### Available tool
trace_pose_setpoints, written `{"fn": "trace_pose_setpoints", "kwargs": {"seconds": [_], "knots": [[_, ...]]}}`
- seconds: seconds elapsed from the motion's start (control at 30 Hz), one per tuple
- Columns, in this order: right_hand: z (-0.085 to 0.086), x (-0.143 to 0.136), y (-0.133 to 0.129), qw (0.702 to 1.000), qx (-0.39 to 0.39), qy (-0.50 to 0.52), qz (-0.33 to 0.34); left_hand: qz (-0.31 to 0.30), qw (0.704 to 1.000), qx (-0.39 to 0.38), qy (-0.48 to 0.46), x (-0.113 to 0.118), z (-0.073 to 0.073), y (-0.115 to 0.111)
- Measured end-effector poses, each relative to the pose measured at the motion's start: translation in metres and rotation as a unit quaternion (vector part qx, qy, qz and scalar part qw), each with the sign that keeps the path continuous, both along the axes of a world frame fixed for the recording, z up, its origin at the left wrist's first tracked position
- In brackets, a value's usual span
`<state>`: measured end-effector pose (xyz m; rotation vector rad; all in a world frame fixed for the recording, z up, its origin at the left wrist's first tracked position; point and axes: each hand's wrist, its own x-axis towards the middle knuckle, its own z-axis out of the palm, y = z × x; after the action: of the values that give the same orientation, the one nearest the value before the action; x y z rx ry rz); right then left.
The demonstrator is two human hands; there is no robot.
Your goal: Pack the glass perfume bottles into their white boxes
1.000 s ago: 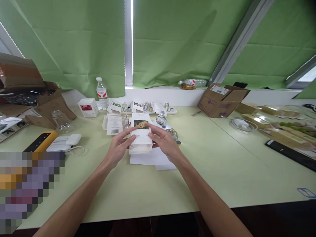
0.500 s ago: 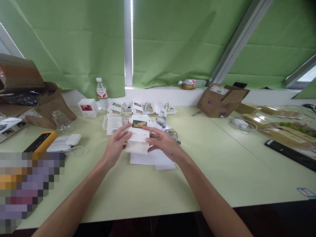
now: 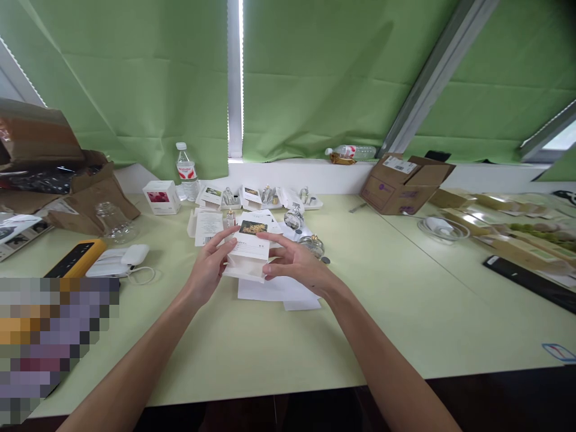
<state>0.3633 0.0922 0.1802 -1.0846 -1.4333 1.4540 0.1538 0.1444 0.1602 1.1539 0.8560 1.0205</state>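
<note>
A small white cardboard box [image 3: 247, 251] with a yellow flower picture is held between both hands, its open end facing me. My left hand [image 3: 210, 264] grips its left side, thumb near the front face. On the right edge, my right hand [image 3: 294, 261] has its fingers along the top and its thumb by the lower open end. White paper sheets [image 3: 279, 291] lie under the box. Just beyond are a round glass bottle [image 3: 294, 219] and another glass bottle [image 3: 312, 245] with a gold-coloured top. An opened white carton [image 3: 208, 228] lies behind my left hand.
Several small boxes and glass bottles line the back, beside a plastic water bottle [image 3: 186, 171] and a white box [image 3: 161, 197]. A cardboard box [image 3: 389, 186] stands back right. Left are a clear jar [image 3: 111, 221] and a yellow case [image 3: 76, 258]; a black bar [image 3: 531, 282] lies right.
The white box has shifted slightly left and tilted. My right thumb has slid down from the front face towards the open lower end. My left hand keeps its grip.
</note>
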Motion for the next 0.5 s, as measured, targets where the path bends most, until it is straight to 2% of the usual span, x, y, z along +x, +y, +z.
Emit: {"fn": "trace_pose_setpoints", "kwargs": {"seconds": [0.5], "knots": [[-0.0043, -0.0007, 0.0020, 0.999, 0.023, -0.028, -0.028, -0.017, 1.000, 0.024, 0.008, 0.0001, 0.0016, -0.0025]]}}
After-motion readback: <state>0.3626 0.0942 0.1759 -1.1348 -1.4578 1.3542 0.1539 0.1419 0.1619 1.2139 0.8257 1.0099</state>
